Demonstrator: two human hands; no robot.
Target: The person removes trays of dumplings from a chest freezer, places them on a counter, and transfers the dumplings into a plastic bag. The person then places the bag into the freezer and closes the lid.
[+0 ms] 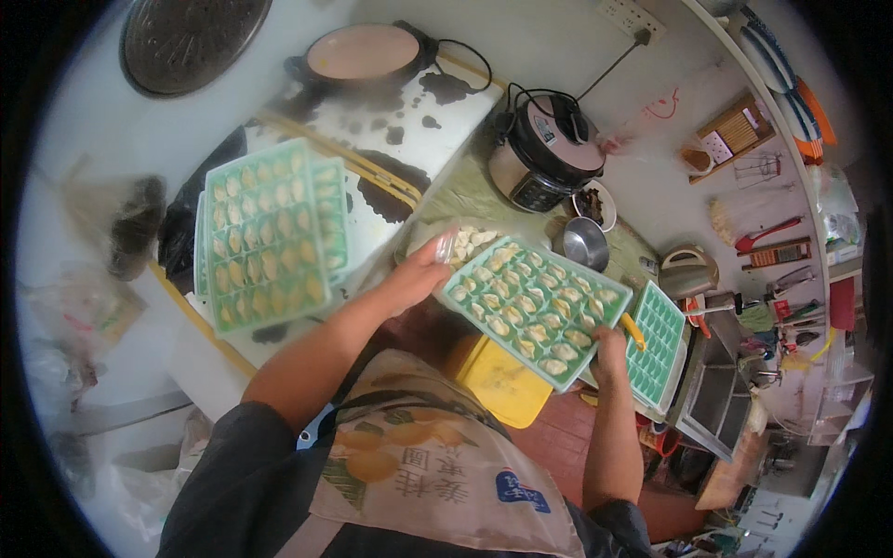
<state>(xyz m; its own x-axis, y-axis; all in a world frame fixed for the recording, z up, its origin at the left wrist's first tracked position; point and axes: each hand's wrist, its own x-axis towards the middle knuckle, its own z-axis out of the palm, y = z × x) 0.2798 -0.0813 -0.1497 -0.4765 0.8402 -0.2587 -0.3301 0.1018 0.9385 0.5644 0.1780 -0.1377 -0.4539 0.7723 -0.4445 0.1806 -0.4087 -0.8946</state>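
Observation:
A green plastic dumpling tray (530, 310), its compartments filled with folded dumplings, is held tilted in front of my apron. My right hand (611, 352) grips its near right corner. At the opposite end, my left hand (417, 275) holds the left edge, with its fingertips against clear plastic. Just beyond that hand lie several loose dumplings (474, 240), apparently in a clear bag or container. A second green tray (656, 349), with bare compartments, rests on the counter to the right, partly behind my right hand. A yellow handle (633, 331) sticks out beside the held tray's right corner.
Stacked dumpling trays (265, 237) stand on the white chest-freezer-like surface (446, 132) at left. Behind are an electric pan (363, 52), an electric pressure cooker (548, 153) and a metal bowl (584, 243). A kettle (687, 272) and sink (715, 401) are at right; a yellow lid-like panel (506, 380) is below.

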